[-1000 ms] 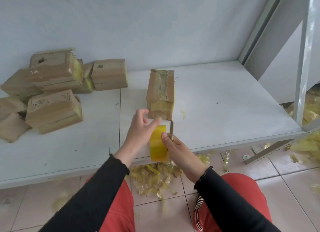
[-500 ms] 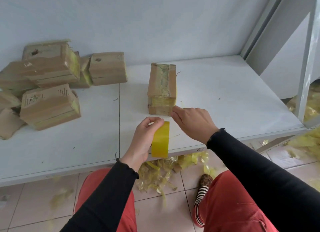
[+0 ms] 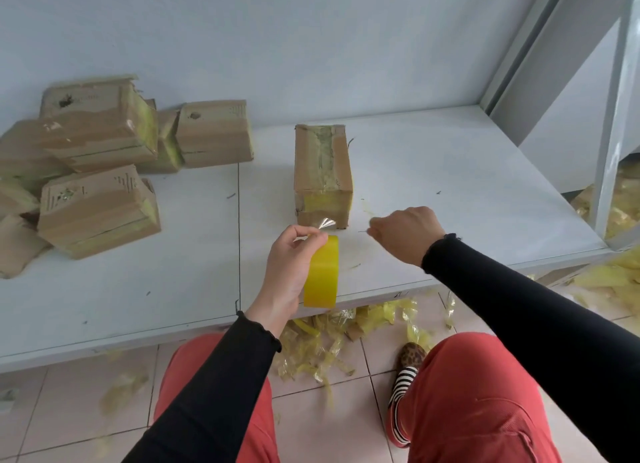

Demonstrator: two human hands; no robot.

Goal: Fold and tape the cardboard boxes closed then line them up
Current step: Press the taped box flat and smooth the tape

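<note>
One taped cardboard box [image 3: 322, 172] stands alone in the middle of the white table [image 3: 450, 192]. My left hand [image 3: 289, 272] grips a yellow tape roll [image 3: 322, 272] just in front of the box, over the table's near edge. A clear loose tape end [image 3: 325, 223] sticks up between my left fingertips. My right hand [image 3: 405, 236] hovers low over the table to the right of the box, fingers curled. A thin dark tip [image 3: 363, 231] pokes out from those fingers; the rest of that tool is hidden.
Several taped cardboard boxes [image 3: 100, 172] lie heaped at the table's back left against the wall. Yellow tape scraps [image 3: 329, 338] litter the tiled floor under the table edge. A grey metal post [image 3: 613, 116] stands at the right.
My right hand left the tape roll and moved right and away, beside the box. My left hand kept the roll, and a freed tape end now stands up at its fingertips.
</note>
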